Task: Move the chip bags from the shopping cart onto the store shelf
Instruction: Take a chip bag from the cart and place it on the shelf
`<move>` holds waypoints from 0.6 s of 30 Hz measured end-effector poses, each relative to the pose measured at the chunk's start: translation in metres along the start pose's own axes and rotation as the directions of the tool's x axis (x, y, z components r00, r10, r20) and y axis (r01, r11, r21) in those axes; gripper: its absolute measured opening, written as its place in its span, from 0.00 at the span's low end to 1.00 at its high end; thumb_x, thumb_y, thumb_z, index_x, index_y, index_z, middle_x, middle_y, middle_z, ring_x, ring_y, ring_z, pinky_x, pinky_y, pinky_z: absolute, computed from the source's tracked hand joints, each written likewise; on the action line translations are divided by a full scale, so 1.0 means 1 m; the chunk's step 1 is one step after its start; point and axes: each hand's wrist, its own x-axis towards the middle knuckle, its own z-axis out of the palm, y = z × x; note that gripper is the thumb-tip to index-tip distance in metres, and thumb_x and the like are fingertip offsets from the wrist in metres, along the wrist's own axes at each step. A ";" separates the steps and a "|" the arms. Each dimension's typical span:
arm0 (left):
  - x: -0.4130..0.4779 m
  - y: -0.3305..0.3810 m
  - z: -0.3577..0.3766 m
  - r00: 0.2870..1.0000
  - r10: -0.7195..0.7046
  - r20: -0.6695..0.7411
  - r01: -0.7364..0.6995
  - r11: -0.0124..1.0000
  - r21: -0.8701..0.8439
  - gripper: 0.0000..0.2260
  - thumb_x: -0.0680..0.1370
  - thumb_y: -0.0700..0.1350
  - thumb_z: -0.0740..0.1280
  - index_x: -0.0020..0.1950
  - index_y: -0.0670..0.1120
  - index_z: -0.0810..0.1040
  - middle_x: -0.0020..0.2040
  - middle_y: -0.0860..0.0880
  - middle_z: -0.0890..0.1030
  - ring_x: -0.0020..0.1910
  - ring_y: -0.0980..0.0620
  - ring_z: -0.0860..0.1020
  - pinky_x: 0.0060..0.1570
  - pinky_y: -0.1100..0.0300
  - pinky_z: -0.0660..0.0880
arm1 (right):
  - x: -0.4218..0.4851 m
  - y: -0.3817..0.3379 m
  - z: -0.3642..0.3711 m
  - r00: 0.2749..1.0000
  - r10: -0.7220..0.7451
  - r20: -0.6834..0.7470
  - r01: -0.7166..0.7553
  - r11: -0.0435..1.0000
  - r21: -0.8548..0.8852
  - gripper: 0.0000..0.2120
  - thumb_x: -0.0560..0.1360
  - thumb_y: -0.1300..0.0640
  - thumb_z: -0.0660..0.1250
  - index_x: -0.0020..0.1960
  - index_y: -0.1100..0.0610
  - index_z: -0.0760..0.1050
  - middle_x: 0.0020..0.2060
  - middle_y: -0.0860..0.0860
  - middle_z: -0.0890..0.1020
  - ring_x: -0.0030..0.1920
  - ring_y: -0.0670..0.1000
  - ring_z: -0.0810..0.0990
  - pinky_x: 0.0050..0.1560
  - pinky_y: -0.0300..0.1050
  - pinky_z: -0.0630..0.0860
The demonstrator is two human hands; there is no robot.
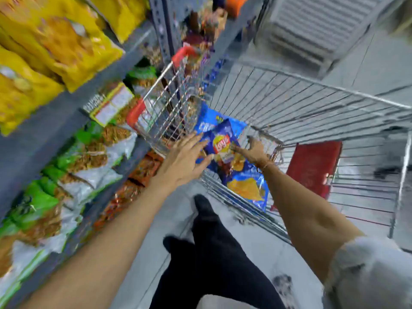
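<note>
Both hands are down in the cart [289, 103] mid-frame. Left hand [185, 161] spread wide, right hand [256, 152] open too, both touching the blue chip bag [223, 143].

The floor [256, 253] is pale grey and smooth, with faint seams that suggest large tiles, and it reflects soft, even light. Along the left runs grey metal shelving [66, 121], its boards slanting away toward the far end, with a perforated upright post [165, 34] standing at the far middle. At the far right, a light grey ribbed panel [323, 25] lies or leans against the floor; blur hides what it is. A darker seam [392, 90] crosses the floor on the right.
</note>
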 end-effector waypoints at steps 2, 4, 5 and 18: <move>0.002 -0.007 0.008 0.999 0.003 0.043 -0.002 1.000 -0.020 0.27 0.76 0.58 0.52 0.57 0.42 0.81 0.57 0.42 0.82 0.60 0.43 0.78 0.61 0.49 0.72 | 0.008 -0.005 0.007 0.998 0.037 0.044 -0.039 0.998 0.050 0.49 0.64 0.41 0.76 0.74 0.66 0.61 0.71 0.63 0.69 0.71 0.61 0.69 0.70 0.52 0.66; -0.001 -0.008 0.012 1.000 -0.001 -0.015 0.001 1.000 0.018 0.24 0.77 0.57 0.53 0.50 0.44 0.83 0.47 0.45 0.86 0.50 0.46 0.82 0.54 0.53 0.69 | 0.017 -0.009 0.012 0.990 0.079 0.121 -0.089 0.992 0.084 0.51 0.62 0.43 0.78 0.74 0.66 0.60 0.69 0.61 0.72 0.68 0.59 0.72 0.66 0.50 0.68; -0.002 -0.008 0.015 0.998 0.004 -0.059 -0.002 0.999 0.043 0.22 0.77 0.55 0.54 0.47 0.44 0.83 0.42 0.46 0.86 0.45 0.46 0.83 0.51 0.54 0.66 | 0.025 -0.006 0.017 0.984 0.091 0.151 -0.107 0.989 0.103 0.51 0.61 0.45 0.80 0.74 0.66 0.60 0.64 0.60 0.75 0.63 0.56 0.75 0.63 0.49 0.71; -0.004 -0.005 0.024 0.988 -0.032 -0.153 0.046 0.995 0.084 0.16 0.77 0.47 0.57 0.37 0.44 0.81 0.32 0.47 0.84 0.33 0.45 0.80 0.47 0.55 0.65 | 0.019 -0.007 0.032 0.986 0.134 0.104 -0.156 0.958 0.241 0.28 0.64 0.55 0.80 0.60 0.62 0.76 0.49 0.51 0.80 0.49 0.50 0.78 0.47 0.42 0.76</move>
